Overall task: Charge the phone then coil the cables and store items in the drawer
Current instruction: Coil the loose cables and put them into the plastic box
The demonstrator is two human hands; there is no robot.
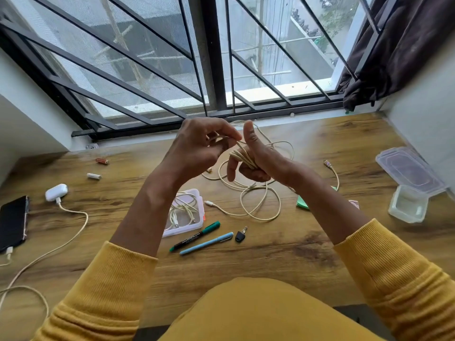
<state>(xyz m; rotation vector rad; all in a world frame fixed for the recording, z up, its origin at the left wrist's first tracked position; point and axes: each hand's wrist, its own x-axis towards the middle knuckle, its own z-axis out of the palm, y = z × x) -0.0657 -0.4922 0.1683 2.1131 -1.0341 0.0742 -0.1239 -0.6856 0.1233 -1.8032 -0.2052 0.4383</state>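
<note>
Both hands are raised above the wooden table (283,247). My right hand (253,156) holds a small coil of cream cable (242,157) wound round its fingers, thumb upright. My left hand (202,143) pinches the strand that leads into that coil. The rest of the cable lies in loose loops (258,198) on the table below. At the far left a black phone (12,222) lies with a cable (61,244) plugged into it, near a white charger (56,192). A clear lidded box (184,212) holds another coiled cable.
Two batteries (102,161) (94,176) lie at the left. A green marker (194,236), a blue pen (206,243) and a small black plug (240,235) lie in front. Clear containers (408,203) and a lid (408,168) sit right, green paper (302,202) beside my arm. Barred window behind.
</note>
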